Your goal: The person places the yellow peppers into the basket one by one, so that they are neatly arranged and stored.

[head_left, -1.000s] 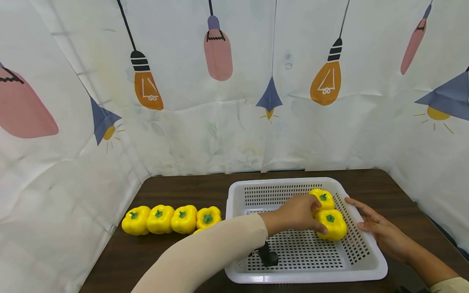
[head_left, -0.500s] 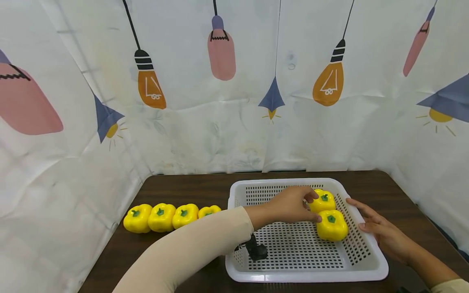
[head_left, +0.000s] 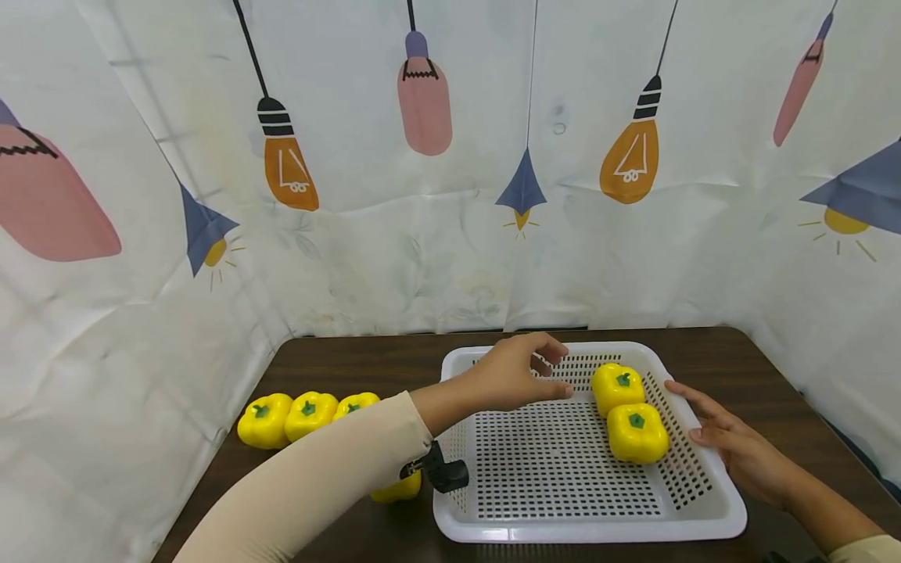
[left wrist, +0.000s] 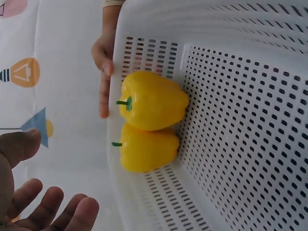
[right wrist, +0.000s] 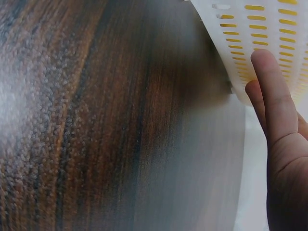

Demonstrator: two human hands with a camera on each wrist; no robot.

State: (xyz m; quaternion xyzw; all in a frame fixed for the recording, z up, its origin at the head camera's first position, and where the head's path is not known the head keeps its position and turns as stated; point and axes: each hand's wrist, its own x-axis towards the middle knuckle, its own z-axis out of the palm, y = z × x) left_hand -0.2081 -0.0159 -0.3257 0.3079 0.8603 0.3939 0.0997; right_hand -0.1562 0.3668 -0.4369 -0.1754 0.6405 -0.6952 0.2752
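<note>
My left hand [head_left: 512,374] hangs over the left half of a white perforated plastic basket [head_left: 563,533], fingers loosely bent and holding nothing. Two yellow bell peppers with green stems stand side by side along the basket's right wall: a nearer pepper [head_left: 637,438] and a farther pepper [head_left: 614,391]. In the left wrist view both peppers [left wrist: 156,103] lie beyond my loosely spread left fingers [left wrist: 84,214]. My right hand [head_left: 739,446] touches the basket's right rim from outside. Its straight fingers [right wrist: 276,96] lie along the slotted outer wall in the right wrist view.
Left of the basket, a row of yellow bell peppers [head_left: 263,422] stands on the dark wooden table [head_left: 366,356]. Another bell pepper [head_left: 400,491] shows partly from under my left sleeve [head_left: 310,485]. A white curtain [head_left: 394,274] printed with lamps encloses the back and sides.
My left hand has let go of the nearer bell pepper, risen and moved left, away from both peppers in the basket. The right hand stays at the rim.
</note>
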